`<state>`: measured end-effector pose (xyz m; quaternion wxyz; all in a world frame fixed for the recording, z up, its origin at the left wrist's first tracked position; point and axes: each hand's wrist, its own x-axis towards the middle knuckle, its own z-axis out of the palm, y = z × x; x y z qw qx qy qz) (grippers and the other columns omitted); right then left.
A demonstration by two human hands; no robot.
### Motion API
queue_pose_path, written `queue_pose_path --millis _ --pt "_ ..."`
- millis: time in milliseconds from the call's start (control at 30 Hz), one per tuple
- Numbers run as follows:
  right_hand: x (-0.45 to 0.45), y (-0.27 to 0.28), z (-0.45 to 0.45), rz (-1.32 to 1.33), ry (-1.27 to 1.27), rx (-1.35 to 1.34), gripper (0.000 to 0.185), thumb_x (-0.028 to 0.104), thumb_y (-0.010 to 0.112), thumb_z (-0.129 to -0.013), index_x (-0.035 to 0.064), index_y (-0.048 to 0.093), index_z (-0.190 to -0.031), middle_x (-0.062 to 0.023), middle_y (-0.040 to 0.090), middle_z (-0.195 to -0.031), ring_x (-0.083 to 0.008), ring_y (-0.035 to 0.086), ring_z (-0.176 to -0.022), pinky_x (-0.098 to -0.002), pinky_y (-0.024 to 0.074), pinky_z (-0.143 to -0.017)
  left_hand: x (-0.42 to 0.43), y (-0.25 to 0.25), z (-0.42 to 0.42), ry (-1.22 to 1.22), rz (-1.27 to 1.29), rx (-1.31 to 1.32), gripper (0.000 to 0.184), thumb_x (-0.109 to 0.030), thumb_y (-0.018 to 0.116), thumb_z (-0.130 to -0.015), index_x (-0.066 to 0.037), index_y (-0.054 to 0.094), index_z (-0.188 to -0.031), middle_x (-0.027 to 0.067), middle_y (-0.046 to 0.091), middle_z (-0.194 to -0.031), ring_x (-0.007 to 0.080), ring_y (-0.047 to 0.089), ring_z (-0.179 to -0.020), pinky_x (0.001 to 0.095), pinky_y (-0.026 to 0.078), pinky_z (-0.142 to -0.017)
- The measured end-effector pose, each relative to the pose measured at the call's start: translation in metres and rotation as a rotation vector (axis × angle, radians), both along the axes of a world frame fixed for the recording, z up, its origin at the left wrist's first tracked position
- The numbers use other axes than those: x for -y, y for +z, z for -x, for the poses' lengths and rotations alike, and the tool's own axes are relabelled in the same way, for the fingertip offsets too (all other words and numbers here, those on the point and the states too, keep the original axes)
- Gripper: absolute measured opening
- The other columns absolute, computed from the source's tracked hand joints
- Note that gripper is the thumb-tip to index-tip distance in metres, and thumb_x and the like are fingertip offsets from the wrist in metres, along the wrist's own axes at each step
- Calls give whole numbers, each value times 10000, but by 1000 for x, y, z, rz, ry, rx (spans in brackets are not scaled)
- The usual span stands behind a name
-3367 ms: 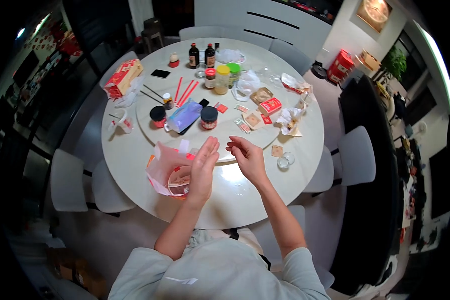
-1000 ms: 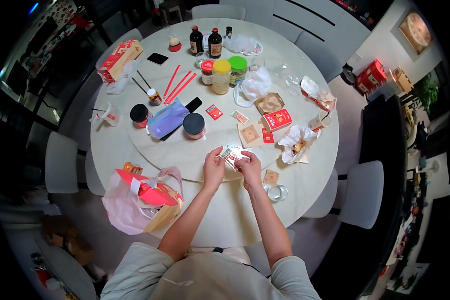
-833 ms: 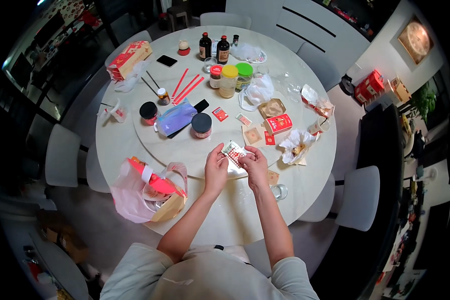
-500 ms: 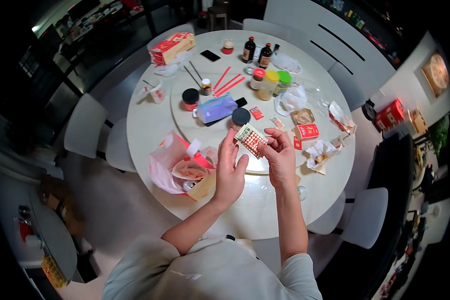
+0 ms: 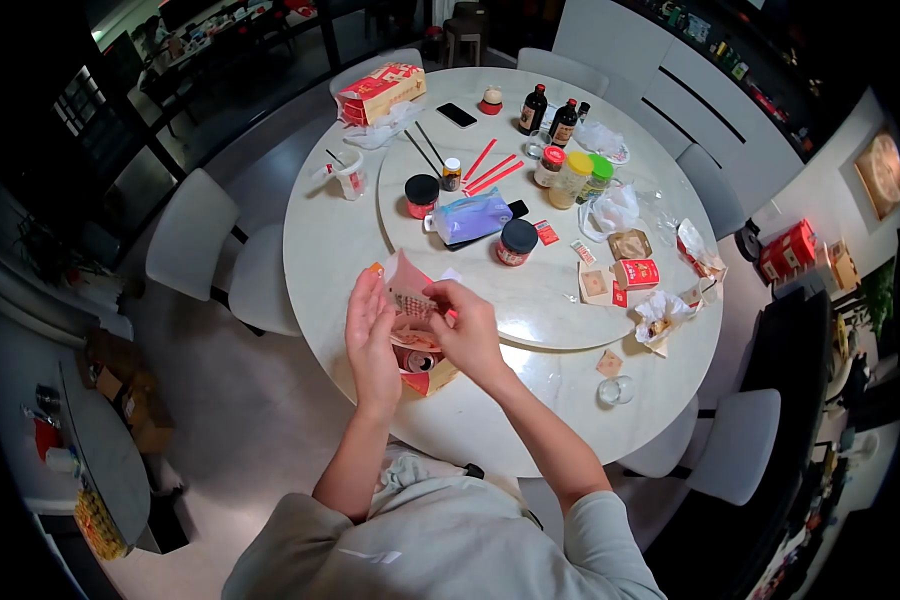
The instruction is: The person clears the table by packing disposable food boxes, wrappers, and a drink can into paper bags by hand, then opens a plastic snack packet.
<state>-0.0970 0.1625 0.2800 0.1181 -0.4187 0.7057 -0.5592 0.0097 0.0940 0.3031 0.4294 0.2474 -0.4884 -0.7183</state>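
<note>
My right hand [image 5: 467, 328] pinches a small checkered sachet [image 5: 412, 304] above the mouth of a paper bag [image 5: 402, 268]. Inside the bag, crumpled paper and a drink can [image 5: 417, 361] show. My left hand [image 5: 372, 345] is upright at the bag's left side, its fingers stretched out and holding nothing that I can make out. It covers that side of the bag. Beyond the hands stands a dark-lidded jar [image 5: 517, 243], close to a purple tissue pack [image 5: 470, 214].
On the round table [image 5: 550, 420] stand dark bottles [image 5: 533, 110], several lidded jars and a paper cup [image 5: 350, 178]. Red strips [image 5: 494, 176], chopsticks [image 5: 425, 148] and a phone [image 5: 457, 115] lie farther back. At right are crumpled wrappers [image 5: 660, 315], a red carton [image 5: 637, 273] and a glass [image 5: 616, 391].
Both hands have moved left from beside the dark-lidded jar to the bag. The sachet went along in my right hand; my left hand has let go of it. The view has shifted slightly.
</note>
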Motion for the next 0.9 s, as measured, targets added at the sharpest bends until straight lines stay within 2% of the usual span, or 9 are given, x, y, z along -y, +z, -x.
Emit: queue_pose_path --millis 100,133,433,633,800,900 --pt "8 -9 -6 -46 12 -353 259 -13 619 -702 6 606 -960 -128 652 -889 -303 626 -815 -373 474 -760 4 3 -5 20 -19 12 488 -27 420 -934 90 267 -1383 210 299 -1434 258 260 -1368 341 228 -1118" --pt "9 -10 -9 -78 24 -305 251 1 629 -686 13 610 -936 -118 653 -898 -327 612 -840 -413 452 -782 5 4 -5 21 -28 23 488 -32 424 -936 91 267 -1382 210 300 -1433 258 261 -1368 342 229 -1116" --pt "-9 -2 3 -34 -37 -227 188 29 629 -751 8 627 -938 -124 652 -915 -304 621 -824 -369 477 -722 0 -2 8 -74 -35 33 475 -60 452 -943 83 301 -1369 209 344 -1403 254 304 -1340 344 249 -1102" --pt "-49 3 33 34 -255 -216 150 36 629 -770 20 640 -918 -111 656 -900 -290 629 -824 -339 475 -727 -28 6 48 -251 -5 47 426 -48 453 -924 61 383 -1329 174 425 -1350 229 386 -1283 335 277 -1084" --pt "-97 -11 71 52 -437 14 162 48 626 -798 11 653 -953 -92 678 -897 -180 650 -825 -290 486 -708 -70 -3 101 -476 82 67 394 -25 451 -911 54 425 -1296 152 471 -1313 205 437 -1237 330 310 -1062" --pt "-127 -34 98 27 -538 31 171 45 623 -799 14 656 -964 -92 680 -899 -184 651 -813 -274 490 -711 -98 -18 136 -576 78 130 382 -30 446 -913 53 434 -1286 151 471 -1314 201 440 -1233 325 315 -1057"
